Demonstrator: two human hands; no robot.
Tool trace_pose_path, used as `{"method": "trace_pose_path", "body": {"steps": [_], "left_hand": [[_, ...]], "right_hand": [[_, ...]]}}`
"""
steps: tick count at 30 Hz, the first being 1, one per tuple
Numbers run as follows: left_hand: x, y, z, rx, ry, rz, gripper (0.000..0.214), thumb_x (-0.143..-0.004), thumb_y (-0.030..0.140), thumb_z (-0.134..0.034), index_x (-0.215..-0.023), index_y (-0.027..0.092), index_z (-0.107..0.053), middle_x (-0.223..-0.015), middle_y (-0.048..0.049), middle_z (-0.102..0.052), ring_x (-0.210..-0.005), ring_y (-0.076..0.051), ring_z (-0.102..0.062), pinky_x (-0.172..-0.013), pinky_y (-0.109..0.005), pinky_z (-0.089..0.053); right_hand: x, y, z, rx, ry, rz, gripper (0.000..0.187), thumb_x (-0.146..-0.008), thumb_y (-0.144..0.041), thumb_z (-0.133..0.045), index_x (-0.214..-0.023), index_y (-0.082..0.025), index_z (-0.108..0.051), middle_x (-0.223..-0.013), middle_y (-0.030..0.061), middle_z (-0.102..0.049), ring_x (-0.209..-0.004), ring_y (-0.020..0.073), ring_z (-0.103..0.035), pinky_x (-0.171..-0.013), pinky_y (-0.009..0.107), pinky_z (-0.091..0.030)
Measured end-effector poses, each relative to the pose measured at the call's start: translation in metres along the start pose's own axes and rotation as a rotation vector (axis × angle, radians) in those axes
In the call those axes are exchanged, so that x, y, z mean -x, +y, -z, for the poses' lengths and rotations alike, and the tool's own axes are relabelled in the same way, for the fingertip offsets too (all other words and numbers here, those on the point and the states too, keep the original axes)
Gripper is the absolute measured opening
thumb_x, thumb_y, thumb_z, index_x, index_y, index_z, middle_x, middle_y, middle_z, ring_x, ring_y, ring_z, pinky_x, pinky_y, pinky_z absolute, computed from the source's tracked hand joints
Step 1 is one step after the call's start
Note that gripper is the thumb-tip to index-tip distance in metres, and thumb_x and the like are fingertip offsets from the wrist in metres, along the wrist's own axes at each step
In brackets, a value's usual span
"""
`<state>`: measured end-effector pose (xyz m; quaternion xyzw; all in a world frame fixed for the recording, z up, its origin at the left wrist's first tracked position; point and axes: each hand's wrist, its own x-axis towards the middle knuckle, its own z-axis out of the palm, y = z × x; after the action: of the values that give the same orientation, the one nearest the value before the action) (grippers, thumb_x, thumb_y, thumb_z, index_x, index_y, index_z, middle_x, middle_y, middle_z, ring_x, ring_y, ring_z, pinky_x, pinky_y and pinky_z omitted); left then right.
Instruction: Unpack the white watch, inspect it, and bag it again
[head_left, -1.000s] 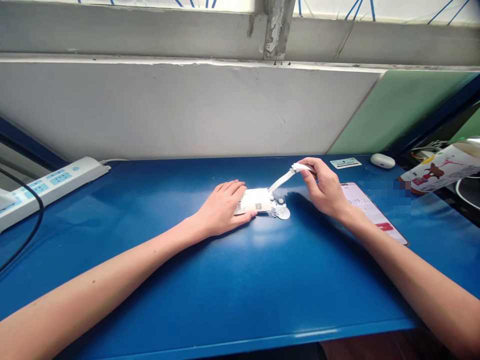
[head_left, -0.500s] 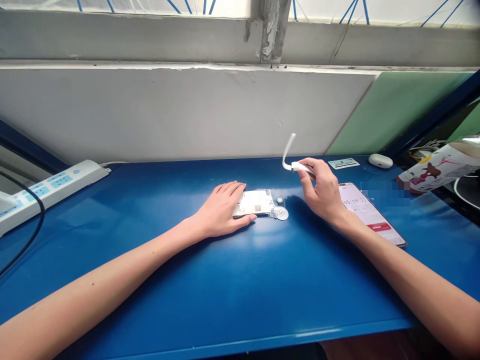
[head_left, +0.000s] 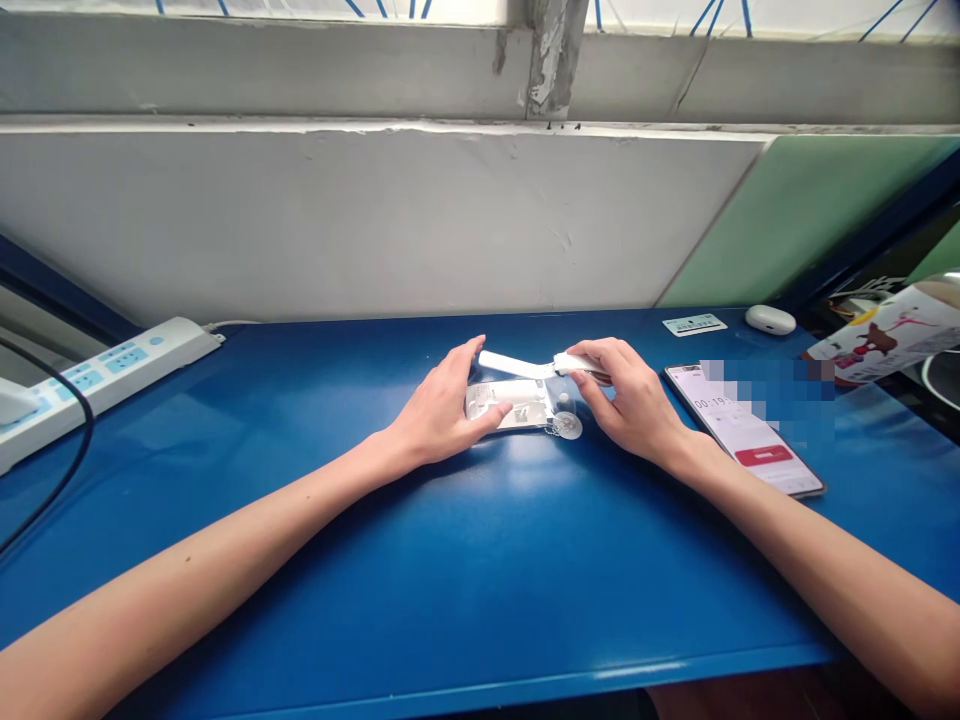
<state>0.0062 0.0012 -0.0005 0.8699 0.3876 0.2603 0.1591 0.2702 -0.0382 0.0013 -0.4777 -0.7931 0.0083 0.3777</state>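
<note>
White labelled block (head_left: 529, 400): lies flat on the blue desk (head_left: 450, 570), left end beside the left hand (head_left: 439, 408), right end facing the right hand (head_left: 628, 400); the left is the nearer.
Left hand: fingers spread and stretched past the block's far left corner, thumb laid over its upper face; whether the thumb presses or only hovers, I cannot tell.
Right hand: thumb and fingers pinch a white strip-tailed piece (head_left: 562, 365), held beyond the block's far right corner.
Strip tail (head_left: 514, 366): reaches left from that pinch, along the block's far edge, free end near the left fingertips; contact with the block is unclear.
Long axes: the block runs left to right; the strip runs nearly alongside, slightly aslant.
Block's look: pale, glossy, catching light, with a square printed code toward the right; other print is too small to read.
Round tag (head_left: 568, 427): pale disc at the block's near right corner.
Phone (head_left: 765, 457): right of the block, screen up, red button showing, partly blurred.
Card (head_left: 694, 325) and white earbud case (head_left: 770, 320): farther right and back from the block.
Power strip (head_left: 169, 350): well left of the block.
</note>
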Motion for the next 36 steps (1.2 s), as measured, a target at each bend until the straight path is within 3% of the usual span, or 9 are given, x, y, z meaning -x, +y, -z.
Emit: {"method": "trace_pose_path", "body": {"steps": [5,11,17,20,23,25,29,33,36], "left_hand": [[-0.003,0.003,0.002,0.019,0.128,-0.079,0.072,-0.09,0.044,-0.061,-0.148,0.015,-0.031,-0.151,-0.0208,-0.042,-0.138,-0.035,-0.045,-0.112,-0.051,-0.042],[-0.003,0.016,0.009,-0.028,0.225,-0.18,0.051,-0.09,0.038,-0.062,-0.135,0.017,-0.049,-0.144,-0.0175,-0.05,-0.138,-0.032,-0.046,-0.114,-0.049,-0.04],[-0.004,0.024,0.009,-0.073,0.308,-0.223,0.017,-0.095,0.028,-0.057,-0.107,0.019,-0.066,-0.121,-0.0094,-0.068,-0.135,-0.029,-0.05,-0.116,-0.049,-0.035],[-0.005,0.029,0.012,0.02,0.292,-0.221,0.018,-0.1,0.024,-0.049,-0.101,0.02,-0.066,-0.105,-0.0058,-0.074,-0.12,-0.025,-0.062,-0.112,-0.048,-0.038],[-0.006,0.034,0.017,0.175,0.216,-0.223,0.024,-0.103,0.024,-0.044,-0.098,0.017,-0.067,-0.096,-0.0061,-0.074,-0.09,-0.019,-0.07,-0.088,-0.036,-0.053],[-0.006,0.037,0.021,0.25,0.167,-0.215,0.024,-0.103,0.025,-0.046,-0.096,0.017,-0.067,-0.091,-0.0052,-0.074,-0.081,-0.017,-0.069,-0.077,-0.03,-0.054],[-0.006,0.046,0.023,0.511,0.06,-0.078,0.026,-0.103,0.03,-0.047,-0.094,0.018,-0.069,-0.093,-0.0047,-0.076,-0.089,-0.019,-0.072,-0.083,-0.031,-0.055],[-0.009,0.052,0.017,1.066,-0.216,0.159,0.027,-0.104,0.035,-0.047,-0.099,0.015,-0.066,-0.093,-0.0098,-0.076,-0.09,-0.023,-0.075,-0.088,-0.039,-0.058],[-0.009,0.053,0.011,1.441,-0.342,0.321,0.024,-0.101,0.033,-0.053,-0.104,0.012,-0.064,-0.102,-0.0154,-0.075,-0.094,-0.027,-0.075,-0.091,-0.043,-0.057]], "right_hand": [[-0.003,-0.005,0.002,0.011,0.053,0.025,0.024,-0.099,-0.033,-0.052,-0.116,-0.024,-0.065,-0.11,0.0119,-0.071,-0.1,0.0288,-0.067,-0.086,0.047,-0.06],[-0.022,-0.021,0.008,-0.056,0.103,0.078,0.022,-0.094,-0.035,-0.061,-0.109,-0.025,-0.074,-0.104,0.009,-0.077,-0.09,0.0255,-0.073,-0.078,0.041,-0.063],[-0.053,-0.041,0.008,-0.233,0.135,0.086,0.015,-0.085,-0.037,-0.074,-0.088,-0.023,-0.075,-0.085,0.0031,-0.079,-0.072,0.0207,-0.073,-0.067,0.034,-0.06],[-0.067,-0.047,0.007,-0.393,0.129,0.019,0.021,-0.076,-0.038,-0.082,-0.086,-0.021,-0.074,-0.076,0.0001,-0.075,-0.064,0.0167,-0.067,-0.058,0.03,-0.054],[-0.077,-0.05,0.004,-0.558,0.068,-0.034,0.027,-0.075,-0.042,-0.082,-0.069,-0.02,-0.069,-0.063,-0.0022,-0.067,-0.057,0.0133,-0.059,-0.05,0.028,-0.047],[-0.081,-0.05,0.0,-0.682,0.047,-0.082,0.035,-0.077,-0.047,-0.08,-0.061,-0.019,-0.065,-0.058,-0.0028,-0.061,-0.053,0.0114,-0.054,-0.047,0.027,-0.042],[-0.084,-0.045,-0.012,-0.928,-0.021,-0.252,0.044,-0.089,-0.056,-0.064,-0.066,-0.019,-0.071,-0.056,-0.0016,-0.057,-0.049,0.0101,-0.05,-0.048,0.027,-0.043],[-0.085,-0.042,-0.022,-1.183,-0.168,-0.458,0.043,-0.093,-0.055,-0.058,-0.085,-0.018,-0.077,-0.083,0.005,-0.072,-0.069,0.0154,-0.064,-0.068,0.029,-0.055],[-0.084,-0.044,-0.026,-1.4,-0.305,-0.62,0.046,-0.099,-0.053,-0.046,-0.098,-0.018,-0.075,-0.109,0.0084,-0.075,-0.09,0.0195,-0.069,-0.079,0.031,-0.057]]}}
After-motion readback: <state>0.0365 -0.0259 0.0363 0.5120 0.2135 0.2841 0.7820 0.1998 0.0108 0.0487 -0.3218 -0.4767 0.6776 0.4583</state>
